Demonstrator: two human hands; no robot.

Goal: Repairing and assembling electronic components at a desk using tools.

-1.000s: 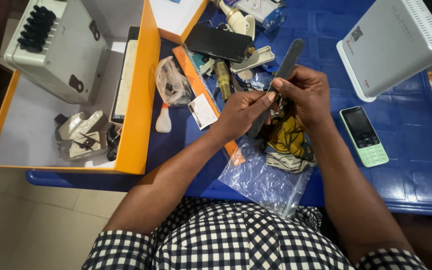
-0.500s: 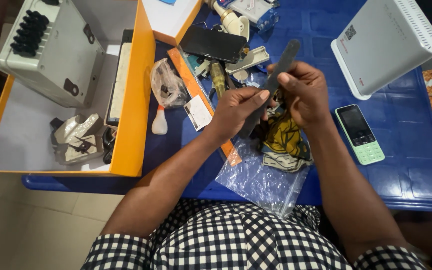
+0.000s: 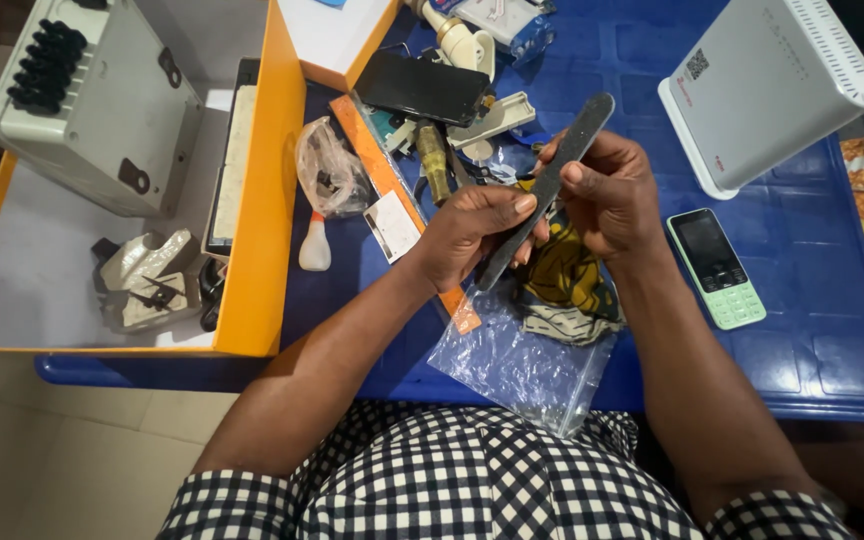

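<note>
The person wears a black-and-white checked garment with short sleeves ending above the elbows, leaving both forearms bare, and no rings or watch show on either hand.

I hold a long, flat, dark grey strip [image 3: 549, 187] with rounded ends, thin like a file or a prying blade, its surface dull and faintly speckled. It slants through the air above the blue table [image 3: 832, 330], upper end up to the right, lower end down to the left. My left hand [image 3: 472, 235] pinches its lower half, my right hand [image 3: 612, 200] grips its middle from the other side.
</note>
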